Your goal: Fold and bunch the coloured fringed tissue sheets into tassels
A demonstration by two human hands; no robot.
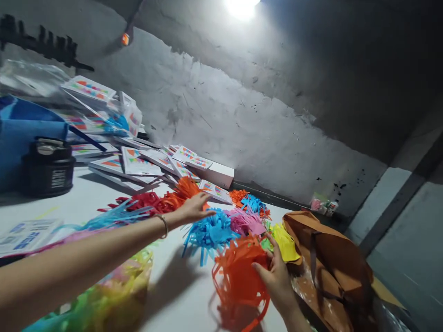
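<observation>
My right hand (277,272) grips a bundle of orange fringed paper (240,267) at its right side, thumb in front and fingers behind. Its loose strips hang down over the white table (173,286). My left hand (194,208), a bracelet on its wrist, reaches forward with the fingers stretched out. Just below its fingertips lies a blue fringed paper bundle (212,228); behind it is another orange one (188,189). Pink (245,221) and yellow (285,242) fringed paper bundles lie near my right hand. Whether my left fingertips touch any paper I cannot tell.
Flat printed packs (141,161) are heaped at the back left, beside a black lidded bottle (48,166) and a blue bag (20,147). A brown bag (321,258) stands on the right. Multicoloured paper strips (117,295) lie under my left forearm.
</observation>
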